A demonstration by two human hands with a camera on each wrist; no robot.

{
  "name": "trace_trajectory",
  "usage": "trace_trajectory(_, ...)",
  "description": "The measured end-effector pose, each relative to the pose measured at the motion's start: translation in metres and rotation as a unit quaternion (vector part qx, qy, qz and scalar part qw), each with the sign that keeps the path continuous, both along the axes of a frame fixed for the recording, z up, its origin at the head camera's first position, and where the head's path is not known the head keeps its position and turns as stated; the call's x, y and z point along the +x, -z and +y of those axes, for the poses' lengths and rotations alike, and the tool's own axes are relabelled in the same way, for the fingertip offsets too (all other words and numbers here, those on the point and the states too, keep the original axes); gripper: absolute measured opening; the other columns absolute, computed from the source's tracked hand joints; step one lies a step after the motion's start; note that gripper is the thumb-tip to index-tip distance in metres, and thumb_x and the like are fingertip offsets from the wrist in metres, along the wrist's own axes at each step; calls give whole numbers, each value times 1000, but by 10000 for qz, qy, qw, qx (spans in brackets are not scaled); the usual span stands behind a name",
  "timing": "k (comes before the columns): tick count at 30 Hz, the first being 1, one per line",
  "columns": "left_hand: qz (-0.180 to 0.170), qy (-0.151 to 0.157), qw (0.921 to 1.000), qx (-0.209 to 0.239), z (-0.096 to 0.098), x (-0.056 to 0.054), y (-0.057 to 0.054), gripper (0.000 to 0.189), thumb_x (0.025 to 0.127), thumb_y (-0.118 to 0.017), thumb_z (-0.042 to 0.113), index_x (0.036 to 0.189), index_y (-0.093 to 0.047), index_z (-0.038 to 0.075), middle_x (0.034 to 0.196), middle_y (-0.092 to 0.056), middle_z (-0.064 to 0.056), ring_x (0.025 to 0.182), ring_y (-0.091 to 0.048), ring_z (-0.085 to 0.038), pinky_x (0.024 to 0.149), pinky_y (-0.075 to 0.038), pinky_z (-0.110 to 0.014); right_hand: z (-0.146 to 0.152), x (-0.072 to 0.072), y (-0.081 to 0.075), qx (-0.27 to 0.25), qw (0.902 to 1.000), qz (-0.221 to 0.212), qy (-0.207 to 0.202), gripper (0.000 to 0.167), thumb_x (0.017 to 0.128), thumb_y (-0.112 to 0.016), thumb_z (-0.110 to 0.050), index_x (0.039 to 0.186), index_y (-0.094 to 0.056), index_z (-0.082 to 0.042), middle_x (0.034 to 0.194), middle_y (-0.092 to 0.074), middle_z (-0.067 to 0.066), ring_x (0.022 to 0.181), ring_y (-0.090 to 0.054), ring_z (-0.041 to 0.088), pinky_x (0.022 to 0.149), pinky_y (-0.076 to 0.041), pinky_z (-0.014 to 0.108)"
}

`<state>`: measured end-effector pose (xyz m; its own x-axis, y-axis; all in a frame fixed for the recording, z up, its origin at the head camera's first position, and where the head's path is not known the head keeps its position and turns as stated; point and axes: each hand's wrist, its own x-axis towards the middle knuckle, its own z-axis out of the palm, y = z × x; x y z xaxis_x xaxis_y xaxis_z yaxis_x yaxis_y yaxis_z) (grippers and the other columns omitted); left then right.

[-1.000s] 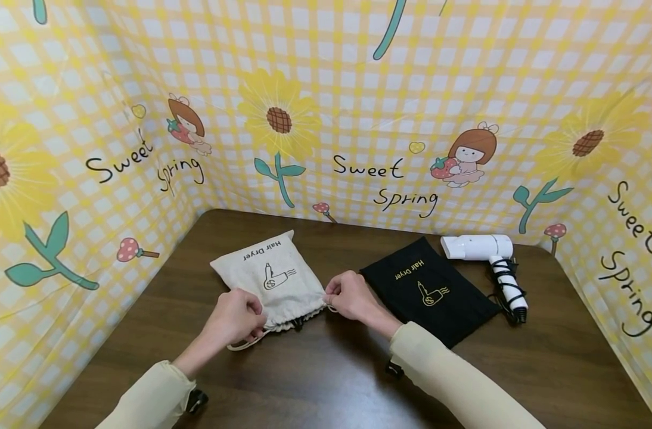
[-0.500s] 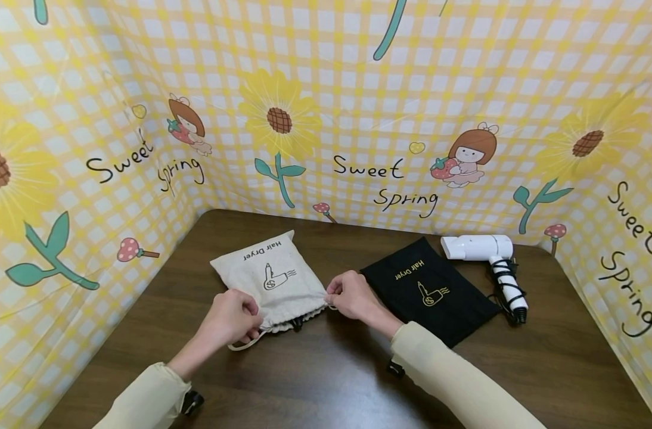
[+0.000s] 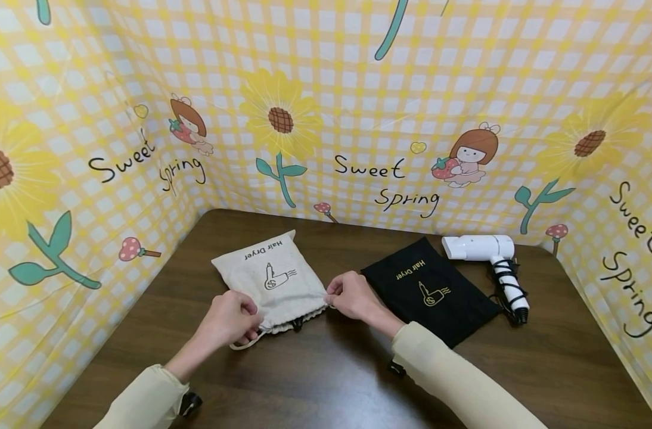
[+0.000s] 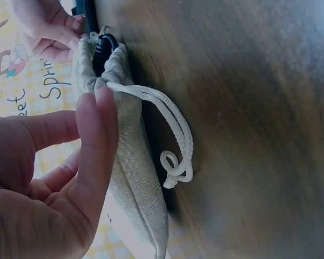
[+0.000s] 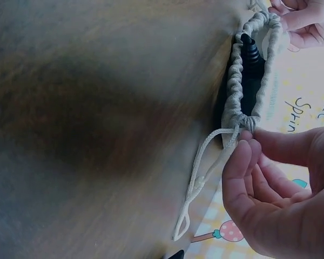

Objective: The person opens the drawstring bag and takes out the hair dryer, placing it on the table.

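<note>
A beige drawstring bag [image 3: 283,274] marked "Hair Dryer" lies on the table, its gathered mouth toward me. My left hand [image 3: 229,319] pinches the left corner of that mouth between thumb and fingers. At the opposite corner, my right hand [image 3: 353,296] pinches the cloth where the cord comes out. Through the partly gathered opening, a black ribbed cord end [image 5: 252,54] shows in the right wrist view; the rest of the contents is hidden. A white drawstring loop [image 4: 178,129] hangs knotted beside my left fingers, and another cord loop [image 5: 193,178] hangs below my right fingers.
A flat black bag [image 3: 425,292], also printed "Hair Dryer", lies right of the beige one, near my right forearm. Beyond it rests a white hair dryer [image 3: 478,247] with black cord wound round its handle. Checked cloth [image 3: 379,119] walls the brown table [image 3: 315,381].
My left hand has shifted slightly leftward along the bag's mouth corner. The right hand holds its place, and the bag stays where it was.
</note>
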<state>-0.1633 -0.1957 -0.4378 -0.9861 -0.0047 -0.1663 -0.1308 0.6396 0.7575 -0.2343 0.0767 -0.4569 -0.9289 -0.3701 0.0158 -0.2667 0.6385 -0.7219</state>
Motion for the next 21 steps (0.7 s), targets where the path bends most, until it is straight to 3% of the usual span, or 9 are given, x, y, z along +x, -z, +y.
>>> trace_trajectory(5, -313, 184, 9993, -16, -1, 4, -2, 21, 94, -77, 6, 74, -71, 3, 62, -68, -8, 53, -70, -23, 48, -58, -35, 1, 1, 1, 28, 10000, -24, -77, 9, 93, -78, -13, 86, -78, -9, 76, -68, -5, 71, -61, 10, 71, -52, 31)
trace_trajectory(10, -410, 352, 9985, -105, -2, 8, -3, 21, 92, -79, 3, 73, -70, 3, 62, -68, -7, 55, -70, -24, 48, -57, -35, 0, 1, 1, 9, 9999, 42, -163, 9, 94, -73, -10, 87, -79, -8, 77, -69, -5, 72, -61, 10, 73, -53, 32)
trace_trajectory(15, -300, 372, 9988, -104, -2, 9, -3, 21, 95, -75, 0, 74, -71, 3, 63, -68, -6, 54, -69, -21, 48, -57, -34, 1, 2, 0, -32, 9998, 97, -182, 11, 93, -71, -7, 84, -78, -8, 75, -69, -4, 69, -61, 10, 71, -53, 32)
trace_trajectory(21, 54, 463, 9974, -551, -6, 9, -7, 18, 93, -71, 2, 75, -72, 6, 63, -67, -3, 53, -68, -18, 47, -56, -33, 3, 0, -2, 66, 9999, 101, -74, 12, 93, -69, -7, 85, -77, -8, 74, -67, -5, 66, -60, 10, 69, -52, 30)
